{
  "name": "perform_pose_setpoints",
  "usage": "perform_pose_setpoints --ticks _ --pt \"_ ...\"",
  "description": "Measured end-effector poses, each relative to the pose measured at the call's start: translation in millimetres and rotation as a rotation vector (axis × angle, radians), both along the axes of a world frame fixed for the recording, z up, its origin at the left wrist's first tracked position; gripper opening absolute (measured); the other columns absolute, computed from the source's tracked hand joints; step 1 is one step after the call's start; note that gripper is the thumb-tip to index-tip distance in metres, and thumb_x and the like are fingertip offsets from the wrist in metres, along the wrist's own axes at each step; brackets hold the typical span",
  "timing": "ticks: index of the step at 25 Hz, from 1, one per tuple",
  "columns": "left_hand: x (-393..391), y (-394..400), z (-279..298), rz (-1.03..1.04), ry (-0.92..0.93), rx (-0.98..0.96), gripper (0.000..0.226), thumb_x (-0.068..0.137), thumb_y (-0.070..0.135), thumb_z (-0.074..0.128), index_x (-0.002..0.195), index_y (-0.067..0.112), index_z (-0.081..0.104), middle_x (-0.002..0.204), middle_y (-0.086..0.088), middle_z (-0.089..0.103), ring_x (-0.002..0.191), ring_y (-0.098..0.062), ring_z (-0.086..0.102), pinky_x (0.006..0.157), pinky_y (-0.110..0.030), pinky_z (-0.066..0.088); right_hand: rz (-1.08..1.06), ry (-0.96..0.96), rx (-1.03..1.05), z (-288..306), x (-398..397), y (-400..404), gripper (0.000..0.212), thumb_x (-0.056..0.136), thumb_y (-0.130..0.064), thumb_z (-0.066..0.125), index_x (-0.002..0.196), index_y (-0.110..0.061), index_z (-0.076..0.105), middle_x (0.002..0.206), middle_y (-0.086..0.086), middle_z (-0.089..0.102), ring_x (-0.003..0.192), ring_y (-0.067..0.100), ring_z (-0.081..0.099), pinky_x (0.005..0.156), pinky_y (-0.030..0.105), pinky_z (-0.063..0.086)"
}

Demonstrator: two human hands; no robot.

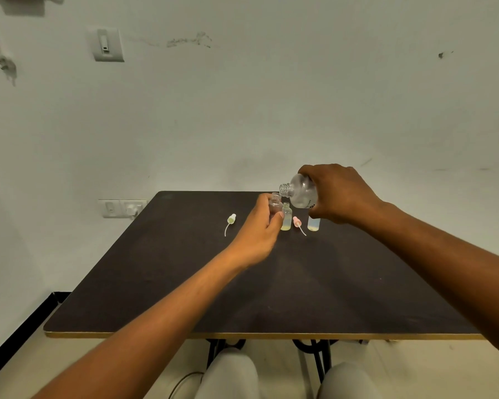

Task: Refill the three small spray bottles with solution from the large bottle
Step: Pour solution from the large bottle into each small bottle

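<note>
My right hand (339, 194) grips the large clear bottle (300, 191), tipped with its open neck pointing left and down. My left hand (260, 228) holds a small pinkish bottle (275, 203) uncapped, its mouth just below and left of the large bottle's neck. A small yellow-green bottle (285, 218) stands open on the table right beside my left fingers. A third small bottle (313, 224), bluish with pale liquid at its bottom, stands under my right hand, its top hidden. Two spray tops with dip tubes lie on the table: a yellow-green one (230, 221) to the left, a pink one (298, 224) between the standing bottles.
The dark table (185, 283) reaches the wall at the back, with a pale front edge near my knees. Wall sockets (123, 208) sit left of the table's far corner. My lap and the black table legs (319, 358) show below.
</note>
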State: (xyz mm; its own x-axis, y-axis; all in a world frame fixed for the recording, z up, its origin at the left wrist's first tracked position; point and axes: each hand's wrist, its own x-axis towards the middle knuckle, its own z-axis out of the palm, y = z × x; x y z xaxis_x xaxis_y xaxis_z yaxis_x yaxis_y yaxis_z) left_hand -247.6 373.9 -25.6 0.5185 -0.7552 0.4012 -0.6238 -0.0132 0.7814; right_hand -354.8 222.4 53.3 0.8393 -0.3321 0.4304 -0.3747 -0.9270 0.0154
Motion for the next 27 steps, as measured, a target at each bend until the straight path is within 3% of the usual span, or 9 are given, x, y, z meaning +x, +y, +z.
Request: perform_pose_setpoints --ticks 7,12,15,21,27 --pt "-0.2 -2.6 -1.2 0.011 0.028 0.011 0.017 0.108 0.026 0.043 0.124 0.018 0.046 0.100 0.015 0.053 0.084 -0.002 0.052 0.076 -0.023 0.044 -0.018 0.027 -0.169 5.5 4.4 -4.2 0.056 0.066 -0.024 0.081 0.117 -0.028 0.057 0.100 -0.004 0.067 0.094 0.027 0.061 0.077 0.037 0.039" --pt "-1.2 -2.5 2.3 0.028 0.037 0.042 0.023 0.109 0.028 0.043 0.131 0.019 0.043 0.106 0.015 0.052 0.094 -0.001 0.054 0.077 -0.017 0.044 -0.010 0.027 -0.214 8.9 5.7 -3.7 0.055 0.066 -0.025 0.082 0.115 -0.028 0.057 0.101 -0.004 0.067 0.094 0.028 0.061 0.075 0.036 0.035" --pt "-1.6 -3.0 3.0 0.032 0.034 0.046 0.026 0.109 0.028 0.043 0.133 0.018 0.043 0.112 0.010 0.052 0.095 -0.001 0.054 0.080 -0.020 0.044 -0.013 0.040 -0.249 12.1 5.3 -1.8 0.056 0.067 -0.027 0.084 0.117 -0.027 0.057 0.103 -0.003 0.067 0.096 0.028 0.061 0.076 0.036 0.032" --pt "-2.3 -4.1 2.3 0.031 0.035 0.036 0.026 0.109 0.027 0.043 0.133 0.018 0.043 0.109 0.015 0.052 0.096 0.000 0.054 0.086 -0.025 0.045 -0.025 0.055 -0.305 16.6 5.2 -0.5 0.055 0.069 -0.027 0.083 0.118 -0.028 0.057 0.106 -0.003 0.068 0.098 0.027 0.062 0.076 0.035 0.030" --pt "-2.3 -6.0 1.9 0.030 0.037 0.049 0.031 0.109 0.027 0.043 0.138 0.020 0.038 0.123 0.010 0.050 0.108 -0.004 0.051 0.094 -0.027 0.044 -0.036 0.074 -0.352 19.3 5.3 -0.3 0.053 0.070 -0.025 0.080 0.118 -0.029 0.057 0.104 -0.003 0.067 0.096 0.027 0.061 0.076 0.036 0.031"
